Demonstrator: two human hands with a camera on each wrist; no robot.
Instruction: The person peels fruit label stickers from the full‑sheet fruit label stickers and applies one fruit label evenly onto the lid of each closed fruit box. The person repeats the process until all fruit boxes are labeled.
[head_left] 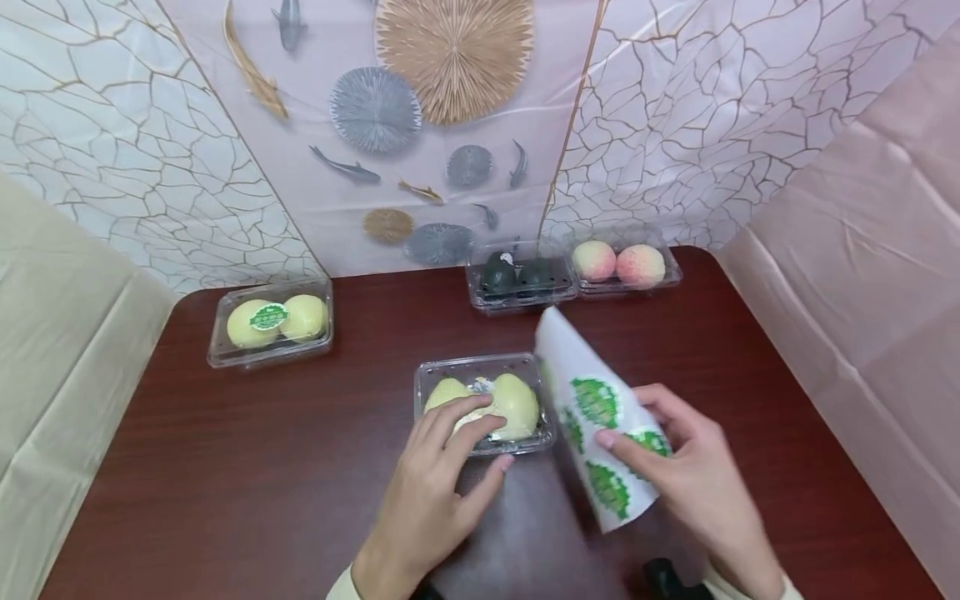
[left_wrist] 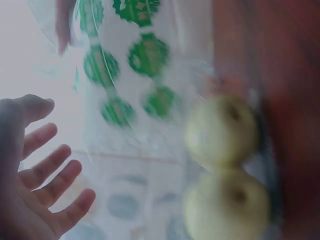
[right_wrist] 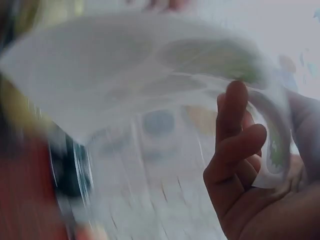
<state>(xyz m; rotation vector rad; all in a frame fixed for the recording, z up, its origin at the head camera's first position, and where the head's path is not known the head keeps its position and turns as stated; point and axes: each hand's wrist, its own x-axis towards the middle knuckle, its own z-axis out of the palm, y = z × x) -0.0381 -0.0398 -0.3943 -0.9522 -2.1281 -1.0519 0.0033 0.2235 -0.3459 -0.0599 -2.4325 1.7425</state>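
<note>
My right hand (head_left: 697, 475) grips a white sheet of green round stickers (head_left: 596, 404), thumb on its printed face. In the right wrist view the sheet (right_wrist: 125, 65) curves, its back showing, blurred. My left hand (head_left: 435, 483) hovers over a clear plastic box (head_left: 480, 362) with two yellow-green, pear-like fruits (head_left: 516, 406) in it; the fingers overlap the box in the head view. Seen from the left wrist, that hand (left_wrist: 45, 175) has its fingers spread, holding nothing, beside the fruits (left_wrist: 225, 132).
At the back left stands a clear box of yellow-green fruits (head_left: 306, 317) with a green sticker (head_left: 268, 316) on it. Against the back wall are a box of dark green fruits (head_left: 498, 273) and a box of pink peaches (head_left: 640, 266). Fabric walls surround the dark red table (head_left: 247, 467).
</note>
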